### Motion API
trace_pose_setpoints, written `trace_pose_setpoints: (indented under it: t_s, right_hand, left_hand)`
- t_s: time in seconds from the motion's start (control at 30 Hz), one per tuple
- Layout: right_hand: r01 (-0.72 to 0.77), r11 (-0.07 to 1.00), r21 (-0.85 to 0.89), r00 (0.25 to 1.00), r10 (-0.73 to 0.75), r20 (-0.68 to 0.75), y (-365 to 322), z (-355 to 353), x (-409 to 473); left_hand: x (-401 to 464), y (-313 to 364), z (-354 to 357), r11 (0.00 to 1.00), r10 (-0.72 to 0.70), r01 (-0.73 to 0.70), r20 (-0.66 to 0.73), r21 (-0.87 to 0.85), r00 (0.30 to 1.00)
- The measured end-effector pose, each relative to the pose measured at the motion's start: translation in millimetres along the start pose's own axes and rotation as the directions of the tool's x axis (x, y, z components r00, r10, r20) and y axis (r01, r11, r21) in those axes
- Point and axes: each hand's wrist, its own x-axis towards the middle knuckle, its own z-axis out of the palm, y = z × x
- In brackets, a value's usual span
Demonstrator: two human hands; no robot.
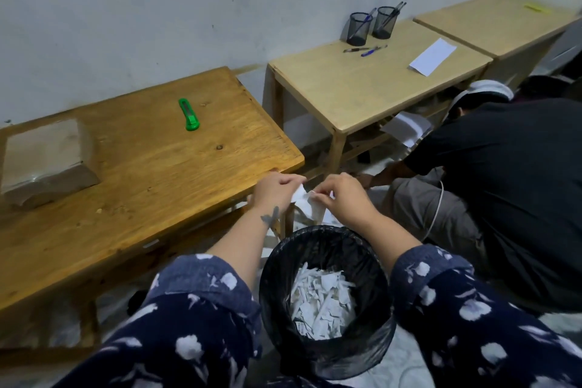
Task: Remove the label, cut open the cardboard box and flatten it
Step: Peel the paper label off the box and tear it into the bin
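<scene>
Both hands work over the black-lined bin [326,302], which stands on the floor just right of the dark wooden table [141,167], so that whatever is torn off drops straight onto the heap of white scraps [321,305] already inside. The left hand [275,190] pinches one side of the white label [307,201] between thumb and fingertips, and the right hand [341,198] pinches the other side, fingers curled tight; the paper hangs between them, apparently being torn, though how far the tear runs is hard to tell because the knuckles cover it. The label is held slightly beyond the bin's far rim, so a falling piece could miss. The cardboard box [47,164] sits closed at the far left of the table, well apart from the hands, with its left side cut off by the frame. The green utility knife [189,115] lies alone toward the far edge of the table, with bare wood all around it (an easy reach once the hands are free). By my judgement the label step is nearly done, and cutting and flattening are not yet begun. There is open tabletop between box and knife for spreading the cardboard; to the right, room is tighter, since another person in a black shirt [504,183] crouches near the bin, beside the paler table [371,88]
</scene>
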Motion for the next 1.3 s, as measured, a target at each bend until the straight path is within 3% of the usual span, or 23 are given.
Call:
trace_pose_setpoints:
  t_s: [0.2,0.33,0.53,0.77,1.0,1.17,1.3]
  right_hand:
    - [-0.251,0.963,0.094,0.968,0.252,-0.001,17.7,24.6,-12.7]
    - [-0.374,0.900,0.224,0.927,0.372,0.050,31.3,35.7,-21.8]
    - [-0.532,0.801,0.275,0.847,0.511,0.150,55.8,55.9,-43.2]
    - [-0.703,0.594,0.391,0.689,0.705,0.169,88.8,92.2,-64.3]
    - [-0.807,0.486,0.334,0.562,0.806,0.185,136.4,178.9,-76.9]
    - [-0.897,0.413,0.160,0.443,0.850,0.285,171.0,238.6,-105.1]
    - [-0.909,0.406,0.093,0.411,0.839,0.356,177.1,244.9,-116.2]
  left_hand:
    - [-16.5,-11.9,37.6,0.978,-0.039,0.042,0.018,-0.206,0.999]
    - [-13.2,-20.9,52.3,0.985,0.017,-0.004,0.072,-0.175,0.997]
    - [-12.4,-42.7,89.4,0.987,-0.038,0.060,0.148,-0.147,0.988]
    - [-13.4,-78.6,133.7,0.990,-0.090,0.113,0.245,-0.079,0.965]
    - [-6.0,-155.2,192.2,0.960,-0.241,0.271,0.286,-0.070,0.927]
    - [-6.4,-215.2,213.5,0.921,-0.382,0.385,0.353,0.065,0.854]
    - [-5.4,-225.2,203.4,0.908,-0.418,0.388,0.370,0.154,0.830]
